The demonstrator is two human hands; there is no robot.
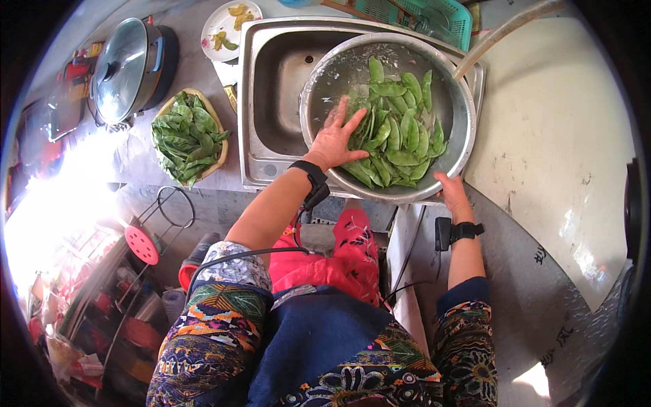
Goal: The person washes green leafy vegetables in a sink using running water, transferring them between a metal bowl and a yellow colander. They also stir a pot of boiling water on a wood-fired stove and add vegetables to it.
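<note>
A large metal basin (pixel 330 66) of water and flat green bean pods (pixel 402 127) rests over the right part of a stainless steel sink (pixel 285 76). My left hand (pixel 338 135) is spread over the pods at the basin's left side, fingers apart. At the lower right, my right hand (pixel 450 191) grips the basin's rim, thumb on top, the other fingers mostly hidden. A beige hose (pixel 498 38) reaches the basin's upper right rim. Left of the sink, more green pods (pixel 188 135) fill a pale basket (pixel 222 158).
A lidded pan (pixel 122 71) stands at the upper left, near a plate (pixel 213 25) with yellow-green scraps. Behind the basin is a teal plastic basket (pixel 464 25). A pale board (pixel 549 142) lies to the right. Shelving with bags is at the lower left.
</note>
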